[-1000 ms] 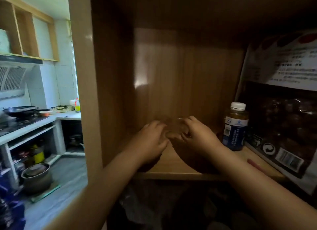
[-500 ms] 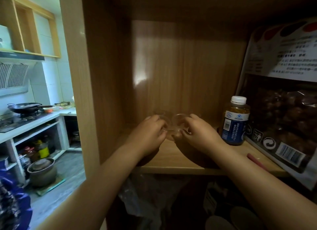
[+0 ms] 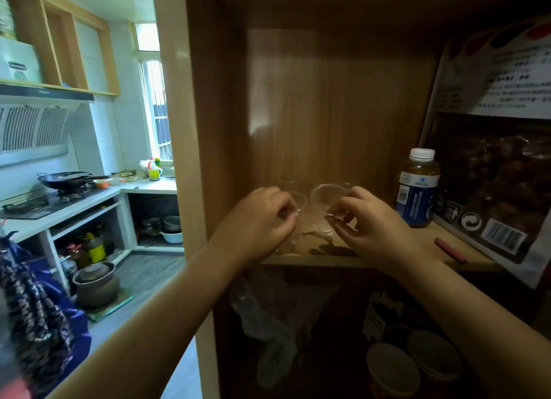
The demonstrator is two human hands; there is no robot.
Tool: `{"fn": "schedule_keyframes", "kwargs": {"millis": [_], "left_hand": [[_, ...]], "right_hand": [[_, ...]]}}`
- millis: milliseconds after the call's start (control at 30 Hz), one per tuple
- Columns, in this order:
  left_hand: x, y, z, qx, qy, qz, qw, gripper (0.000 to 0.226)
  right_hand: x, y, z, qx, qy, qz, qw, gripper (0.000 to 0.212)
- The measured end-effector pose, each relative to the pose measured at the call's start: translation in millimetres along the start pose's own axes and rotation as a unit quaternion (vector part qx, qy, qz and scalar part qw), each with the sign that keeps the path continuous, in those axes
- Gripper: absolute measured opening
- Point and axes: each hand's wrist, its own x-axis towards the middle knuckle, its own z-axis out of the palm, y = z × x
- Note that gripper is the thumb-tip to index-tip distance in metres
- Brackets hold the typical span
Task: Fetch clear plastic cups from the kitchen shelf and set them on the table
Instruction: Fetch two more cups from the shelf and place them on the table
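Two clear plastic cups sit side by side just above the wooden shelf board (image 3: 387, 260). My left hand (image 3: 259, 219) pinches the near rim of the left cup (image 3: 299, 203) between thumb and fingers. My right hand (image 3: 366, 222) pinches the near rim of the right cup (image 3: 323, 208), which tilts toward me. More clear cups (image 3: 290, 181) show faintly behind them against the back panel; their outlines are hard to make out.
A bottle with a blue label and white cap (image 3: 417, 190) stands right of my right hand. A large printed bag (image 3: 501, 166) fills the shelf's right side, with a red pen (image 3: 450, 249) in front. The upright shelf post (image 3: 179, 160) stands left; lidded tubs (image 3: 393, 369) below.
Both hands have drawn back toward the shelf's front edge with a cup each, and the cups' rims now show clearly. The view has shifted slightly right and down.
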Motion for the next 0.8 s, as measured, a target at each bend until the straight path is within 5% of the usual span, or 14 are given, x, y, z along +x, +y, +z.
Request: {"fn": "schedule_keyframes", "kwargs": {"millis": [367,800], "left_hand": [[-117.5,-3.7,-110.4,0.016,0.047,-0.032,0.998,0.012],[-358.1,-63.4,-317.9,0.170,0.073,-0.251,0.950,0.009]], "right_hand": [[-31.8,-137.8,18.3,0.049,0.011,-0.107,0.993,0.012],[-33.9,-414.7,141.5,0.255,-0.054,-0.259,0.930,0.005]]}}
